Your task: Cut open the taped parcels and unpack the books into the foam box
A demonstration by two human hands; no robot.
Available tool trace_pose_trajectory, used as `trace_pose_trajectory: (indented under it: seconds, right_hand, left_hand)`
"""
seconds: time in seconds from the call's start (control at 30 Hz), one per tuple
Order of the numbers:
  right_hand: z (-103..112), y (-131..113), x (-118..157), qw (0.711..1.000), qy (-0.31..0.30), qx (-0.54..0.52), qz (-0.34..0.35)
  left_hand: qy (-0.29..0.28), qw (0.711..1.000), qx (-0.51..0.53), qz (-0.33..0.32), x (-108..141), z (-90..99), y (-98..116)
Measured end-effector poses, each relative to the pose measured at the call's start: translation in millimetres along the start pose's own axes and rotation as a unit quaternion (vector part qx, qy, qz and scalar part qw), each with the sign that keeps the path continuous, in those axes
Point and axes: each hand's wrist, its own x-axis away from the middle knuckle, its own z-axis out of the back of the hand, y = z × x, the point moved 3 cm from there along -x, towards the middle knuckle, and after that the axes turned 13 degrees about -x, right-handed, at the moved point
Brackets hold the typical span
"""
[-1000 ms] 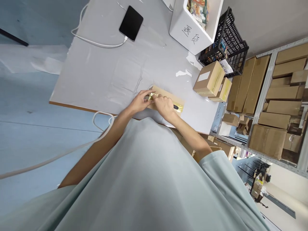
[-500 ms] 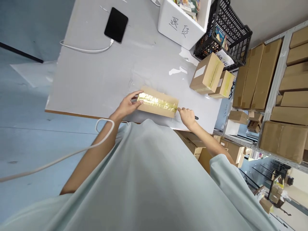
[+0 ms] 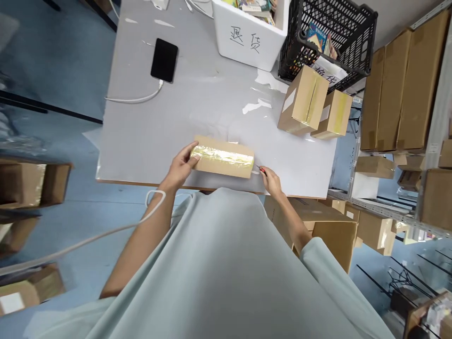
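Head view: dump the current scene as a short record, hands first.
left hand: gripping box at its left end
right hand: holding small red-and-black tool, beside box's right end
box: lying on table, shiny yellowish tape lengthwise on top
table, far left: black device, white cable plugged in
table, far right: white bin, black crate

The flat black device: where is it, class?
In the head view, the black device lies upper left on the table, plugged into a white cable.
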Motion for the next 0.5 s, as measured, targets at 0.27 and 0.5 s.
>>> trace_pose_trajectory:
  seconds: [0.27, 0.5]
  right_hand:
    - [-55.6, -0.8, -21.7, 0.949, 0.108, -0.229, -0.189]
    - [-32.3, -83.0, -26.5, 0.984, 0.074, -0.087, -0.139]
  left_hand:
    - [0.126, 0.987, -0.047, 0.089, -10.3, 48.2, -30.0]
    - [0.109, 0.988, -0.082, 0.079, -15.3, 41.2, -41.9]
